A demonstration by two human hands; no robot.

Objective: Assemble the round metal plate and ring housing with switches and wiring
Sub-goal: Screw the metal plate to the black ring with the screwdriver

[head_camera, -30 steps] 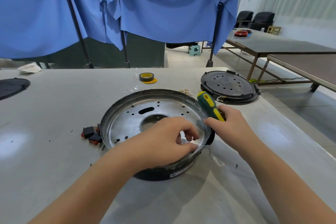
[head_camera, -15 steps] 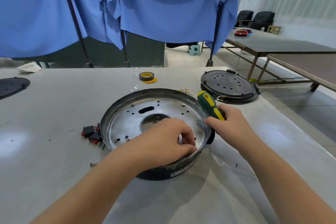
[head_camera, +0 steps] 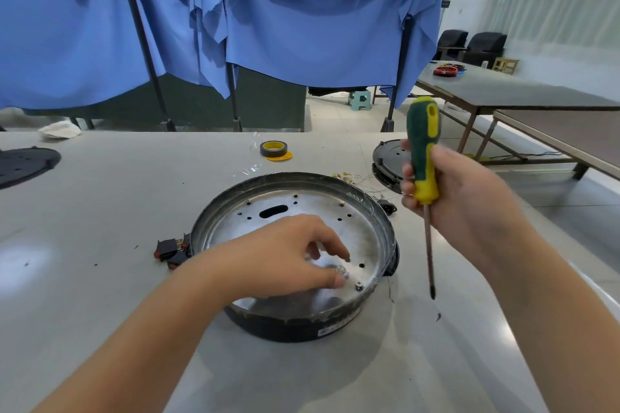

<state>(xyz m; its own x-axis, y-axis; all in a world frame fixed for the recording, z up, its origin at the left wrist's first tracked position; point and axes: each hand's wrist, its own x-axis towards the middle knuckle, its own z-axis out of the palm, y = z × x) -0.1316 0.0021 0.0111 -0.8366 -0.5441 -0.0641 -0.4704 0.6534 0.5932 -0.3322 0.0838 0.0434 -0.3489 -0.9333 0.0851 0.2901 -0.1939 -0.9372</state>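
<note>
The round metal plate (head_camera: 322, 211) lies inside the dark ring housing (head_camera: 302, 325) at the table's middle. My left hand (head_camera: 285, 255) rests over the plate's near part, fingertips pinching a small screw (head_camera: 340, 270); another screw (head_camera: 359, 286) sits in the plate beside it. My right hand (head_camera: 449, 191) holds a green-and-yellow screwdriver (head_camera: 423, 157) upright, tip down, just right of the housing. Red-and-black switches (head_camera: 171, 250) lie against the housing's left side. Thin wires (head_camera: 355, 179) trail behind it.
A roll of tape (head_camera: 274, 148) lies behind the housing. A black round cover (head_camera: 389, 161) sits at the back right, partly hidden by my right hand; another black disc (head_camera: 27, 164) is at the far left. Blue cloth hangs behind the table.
My right hand lifted the screwdriver from the housing's right rim and turned it upright, tip down. My left hand stayed on the plate, fingers now spread a little around the screw.
</note>
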